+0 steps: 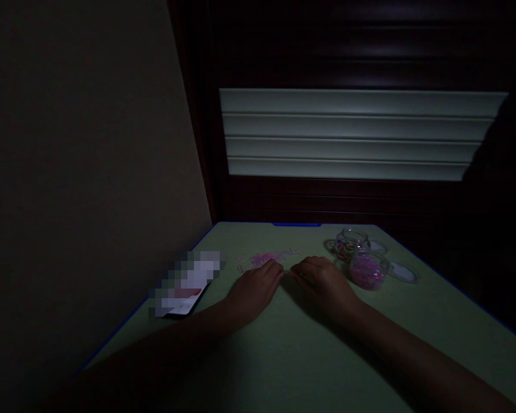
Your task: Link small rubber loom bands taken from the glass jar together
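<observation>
Green tabletop [322, 364]; left hand [258, 289] and right hand [322, 282], angled inward, backs upward, knuckles bent, nearly meeting, either grip too dim to tell open from closed; pink-filled clear jar [386, 268] beside the right; loose pinkish bands [262, 259] just beyond the left.

Cannot make out any tiny thing between the bare left hand [254, 289] and bare right hand [325, 282], read the pixel-blurred face of the flat black-edged rectangular device [191, 284], see all of the rear clear round jar [345, 248] behind the pink-filled clear round jar [368, 271], or follow either bare forearm [408, 341] past the bottom edge.
</observation>
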### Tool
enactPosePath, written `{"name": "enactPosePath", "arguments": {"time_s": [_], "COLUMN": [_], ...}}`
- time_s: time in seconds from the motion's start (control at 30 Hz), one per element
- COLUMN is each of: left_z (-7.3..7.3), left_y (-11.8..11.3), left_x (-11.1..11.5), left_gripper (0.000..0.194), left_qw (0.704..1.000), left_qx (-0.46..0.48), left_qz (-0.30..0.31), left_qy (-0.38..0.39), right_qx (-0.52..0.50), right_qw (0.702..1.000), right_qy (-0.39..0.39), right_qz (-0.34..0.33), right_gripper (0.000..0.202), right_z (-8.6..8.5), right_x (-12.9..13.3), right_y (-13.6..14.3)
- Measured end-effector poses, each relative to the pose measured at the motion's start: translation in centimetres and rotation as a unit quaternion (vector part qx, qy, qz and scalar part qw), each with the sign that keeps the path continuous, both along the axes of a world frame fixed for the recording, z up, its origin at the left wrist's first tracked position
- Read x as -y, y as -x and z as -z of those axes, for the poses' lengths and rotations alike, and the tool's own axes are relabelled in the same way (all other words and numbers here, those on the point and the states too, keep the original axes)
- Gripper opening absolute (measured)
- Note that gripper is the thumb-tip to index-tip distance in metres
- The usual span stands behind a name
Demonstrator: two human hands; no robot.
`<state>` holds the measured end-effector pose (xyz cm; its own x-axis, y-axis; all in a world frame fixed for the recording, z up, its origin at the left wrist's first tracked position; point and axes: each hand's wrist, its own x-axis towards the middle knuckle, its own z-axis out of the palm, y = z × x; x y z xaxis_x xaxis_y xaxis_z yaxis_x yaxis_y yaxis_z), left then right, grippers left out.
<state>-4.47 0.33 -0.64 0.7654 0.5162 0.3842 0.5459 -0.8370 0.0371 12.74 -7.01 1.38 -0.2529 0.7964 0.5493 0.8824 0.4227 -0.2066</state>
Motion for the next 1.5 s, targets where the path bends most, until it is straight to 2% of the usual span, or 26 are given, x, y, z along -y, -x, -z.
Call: {"name": "enactPosePath", "arguments": {"time_s": [0.43, 0.7, 0.93, 1.07, 1.27, 1.5], "left_z": [-0.1, -0.3, -0.4, -0.6, -0.6, -0.4], "left_y": [0.0, 0.0, 0.1, 0.1, 0.2, 0.1], "left_x": [0.1, 0.2, 0.2, 0.3, 0.2, 0.0], "left_gripper": [0.022, 0.019, 0.021, 0.022, 0.023, 0.023], "left_qw": [1.0, 0.999, 0.999, 0.998, 0.998, 0.998], "left_qx": [-0.01, -0.01, -0.008, -0.005, -0.011, -0.006], "left_qz": [-0.002, 0.026, 0.027, 0.025, 0.031, 0.031], "left_qy": [0.006, 0.03, 0.04, 0.052, 0.048, 0.045], "right_qx": [0.059, 0.217, 0.252, 0.255, 0.168, 0.124], "right_qw": [0.998, 0.976, 0.967, 0.964, 0.972, 0.946], "right_qy": [0.012, -0.024, -0.028, -0.027, 0.038, 0.127], "right_qz": [0.019, 0.005, 0.023, 0.064, 0.162, 0.272], "right_gripper": [0.019, 0.009, 0.006, 0.012, 0.019, 0.023], "right_z": [-0.3, -0.8, -1.7, -3.2, -5.8, -6.7], "right_x": [0.3, 0.8, 1.1, 1.3, 2.0, 2.9], "right_y": [0.2, 0.1, -0.4, -1.9, -6.0, -10.5]}}
